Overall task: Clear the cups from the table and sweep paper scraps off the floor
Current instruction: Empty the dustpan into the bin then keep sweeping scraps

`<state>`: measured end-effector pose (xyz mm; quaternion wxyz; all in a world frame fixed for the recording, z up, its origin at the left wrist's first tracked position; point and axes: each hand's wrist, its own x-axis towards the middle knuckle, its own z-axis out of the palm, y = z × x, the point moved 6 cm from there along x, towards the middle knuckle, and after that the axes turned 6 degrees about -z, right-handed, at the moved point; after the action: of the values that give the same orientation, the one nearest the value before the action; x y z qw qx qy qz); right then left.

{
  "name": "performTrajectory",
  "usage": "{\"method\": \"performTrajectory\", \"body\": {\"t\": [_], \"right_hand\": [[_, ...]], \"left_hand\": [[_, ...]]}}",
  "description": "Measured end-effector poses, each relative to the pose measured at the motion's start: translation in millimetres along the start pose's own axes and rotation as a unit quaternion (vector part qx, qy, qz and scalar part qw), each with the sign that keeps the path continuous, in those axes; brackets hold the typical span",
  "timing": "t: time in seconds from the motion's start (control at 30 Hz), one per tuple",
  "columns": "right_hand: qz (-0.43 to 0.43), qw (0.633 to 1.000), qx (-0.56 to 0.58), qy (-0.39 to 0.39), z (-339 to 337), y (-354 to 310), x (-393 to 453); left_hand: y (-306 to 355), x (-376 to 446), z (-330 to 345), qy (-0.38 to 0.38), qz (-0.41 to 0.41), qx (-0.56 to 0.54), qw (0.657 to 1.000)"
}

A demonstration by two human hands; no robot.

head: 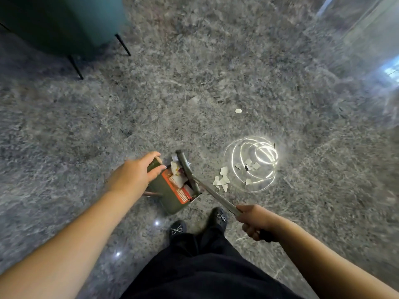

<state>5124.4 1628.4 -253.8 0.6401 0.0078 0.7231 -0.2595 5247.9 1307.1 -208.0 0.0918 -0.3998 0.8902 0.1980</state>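
Here the sweeping is partway done: the left hand [138, 169] curls round the top of the dustpan handle [154, 165], steadying the green dustpan [170, 195] on the grey stone floor [194, 72], while the right hand [253, 221] is clenched round the broom handle [218, 198], whose head [187, 169] lies across the pan's mouth. Some paper and packaging already sits inside the pan. A cluster of paper scraps [222, 182] lies just beside the broom head, more scraps [250, 166] lie a little further right in the bright ring of reflected light, and one stray scrap [238, 110] rests well apart, further ahead. The likeliest trouble, I'd judge, is a brisk stroke fluttering these light scraps past or over the pan's lip instead of into it. The pan could also tip or slide if the left hand loosens, spilling what it holds. The far scrap is easily overlooked, and the glare may hide pale pieces. No cups or counter are in view.
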Motion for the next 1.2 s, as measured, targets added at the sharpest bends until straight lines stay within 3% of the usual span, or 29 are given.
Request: {"method": "performTrajectory", "body": {"t": [0.13, 0.33, 0.6, 1.03, 1.2], "right_hand": [[0.005, 1.0, 0.019, 0.012, 13, 3, -15], [-0.024, 0.998, 0.036, 0.04, 19, -12, -21], [-0.06, 0.993, 0.05, 0.088, 7, -46, -23], [-0.067, 0.991, 0.039, 0.11, -10, -73, -2], [-0.067, 0.99, -0.02, 0.123, -21, -82, 22]], "left_hand": [[-32, -15, -1, -0.042, -0.014, -0.045, 0.998], [-66, -46, -19, 0.02, -0.012, -0.055, 0.998], [-69, -31, -36, 0.014, -0.026, -0.123, 0.992], [-98, 0, -36, 0.035, -0.064, -0.089, 0.993], [-93, 23, -43, 0.044, -0.09, -0.091, 0.991]]}}
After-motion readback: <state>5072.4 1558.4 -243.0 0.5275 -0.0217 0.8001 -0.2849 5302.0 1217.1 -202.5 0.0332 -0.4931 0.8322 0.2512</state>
